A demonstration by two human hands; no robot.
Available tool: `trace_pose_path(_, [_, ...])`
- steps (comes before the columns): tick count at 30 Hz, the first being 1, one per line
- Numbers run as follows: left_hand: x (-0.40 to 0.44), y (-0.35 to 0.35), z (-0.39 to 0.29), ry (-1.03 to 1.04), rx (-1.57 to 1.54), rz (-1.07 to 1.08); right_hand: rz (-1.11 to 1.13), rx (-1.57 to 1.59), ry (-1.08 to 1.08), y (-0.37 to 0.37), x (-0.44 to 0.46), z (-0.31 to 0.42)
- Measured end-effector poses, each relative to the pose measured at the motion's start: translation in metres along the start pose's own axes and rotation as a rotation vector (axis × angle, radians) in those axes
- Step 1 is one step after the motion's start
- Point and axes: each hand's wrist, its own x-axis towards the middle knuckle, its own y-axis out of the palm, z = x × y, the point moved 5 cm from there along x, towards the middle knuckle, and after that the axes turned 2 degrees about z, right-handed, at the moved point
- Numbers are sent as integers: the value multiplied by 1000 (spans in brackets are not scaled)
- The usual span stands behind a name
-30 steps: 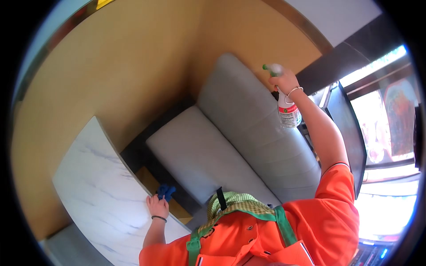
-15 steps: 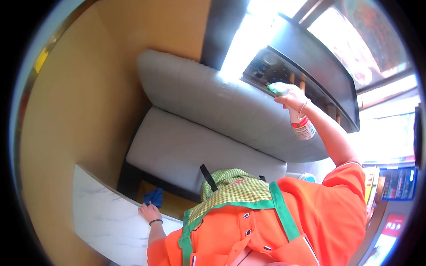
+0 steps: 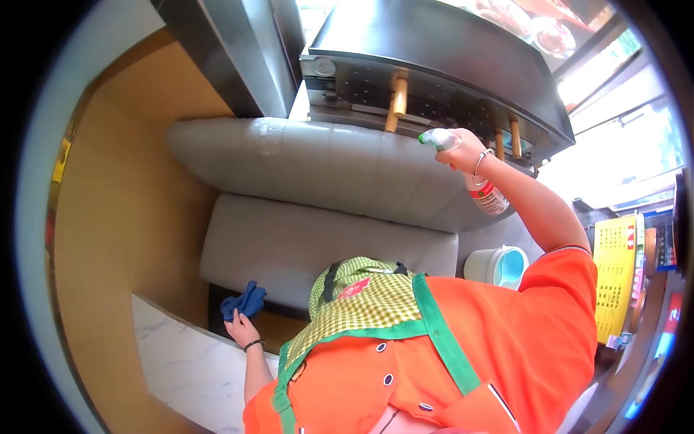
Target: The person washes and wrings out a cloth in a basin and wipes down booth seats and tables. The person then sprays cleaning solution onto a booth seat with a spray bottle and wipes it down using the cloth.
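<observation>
My right hand (image 3: 463, 150) is wrapped round the neck of a spray bottle (image 3: 486, 194) with a white and green head and a red-and-white label. It holds the bottle tilted in front of the grey seat back (image 3: 325, 166), the nozzle pointing left. At the lower left my left hand (image 3: 242, 329) grips a crumpled blue cloth (image 3: 246, 300). The cloth hangs between the front of the grey bench seat (image 3: 325, 231) and the edge of the marble-patterned table (image 3: 173, 354). A wet-looking shiny patch shows at the left top of the seat back.
A dark metal unit with wooden handles (image 3: 441, 79) stands behind the seat back. Right of the bench is a white bucket (image 3: 481, 266) with a light-blue inside. A tan wall (image 3: 123, 195) closes the left side. A yellow printed sheet (image 3: 614, 275) stands at the far right.
My view has turned, bringing the bucket and more of the metal unit into sight. My left hand has lifted the blue cloth from beside the table edge towards the bench. My right hand still holds the bottle.
</observation>
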Motion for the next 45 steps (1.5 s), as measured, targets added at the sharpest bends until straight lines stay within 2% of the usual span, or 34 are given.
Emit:
trace_pose_path(2, [-19,-6,-22,49,-40,-41,137,25,-14,-5,-9,-28])
trace_pose_path(9, [-76,2,-64,138,-119,-91,7,-34,49,-55,-37,-91])
trace_pose_path(11, [-88,1,-75,115,-144,-85,39,15,33,-65,-46,-104])
trace_pose_path(13, [-99,5,-79,82,-149,-72,95,96,-89,-71,-49,-116])
trace_pose_path(15, [-104,4,-87,80,-187,-88,72,19,-94,-77,-54,-123])
trace_pose_path(17, [-105,2,-92,70,-170,-82,-77,-29,27,-89,-63,-132])
trace_pose_path(20, [-105,-2,-102,79,-202,-111,50,9,41,-98,-68,-163])
trace_pose_path(22, [-104,-4,-111,67,-205,-116,37,10,25,-109,-77,-174])
trace_pose_path(24, [-101,-1,-114,81,-231,-115,12,11,7,-114,-90,-183])
trace_pose_path(26, [-98,1,-121,94,-255,-91,-115,-44,160,-121,-97,-203])
trace_pose_path(27, [-96,0,-127,102,-253,-84,-117,-39,168,-121,-102,-211])
trace_pose_path(29, [-94,1,-139,148,-264,-82,-132,87,121,-124,-114,-233])
trace_pose_path(30, [-93,0,-141,174,-265,-89,-202,3,-37,-128,-113,-254])
trace_pose_path(31, [-90,-1,-143,179,-267,-85,-206,4,-32,-130,-118,-262])
trace_pose_path(33, [-87,0,-149,186,-250,-50,-233,57,156,-132,-134,-286])
trace_pose_path(34, [-87,-1,-152,191,-249,-42,-326,85,158,-134,-147,-281])
trace_pose_path(37, [-82,-1,-153,238,-225,-58,-410,55,226,-131,-164,-305])
trace_pose_path(38, [-81,-1,-154,222,-243,-51,-432,166,287,-129,-172,-308])
trace_pose_path(39, [-80,0,-155,227,-242,-48,-434,169,292,-126,-175,-316])
trace_pose_path(41, [-76,0,-156,239,-254,-42,-331,372,127,-113,-176,-327])
trace_pose_path(45, [-72,0,-163,273,-256,-50,-444,281,179,-102,-194,-341])
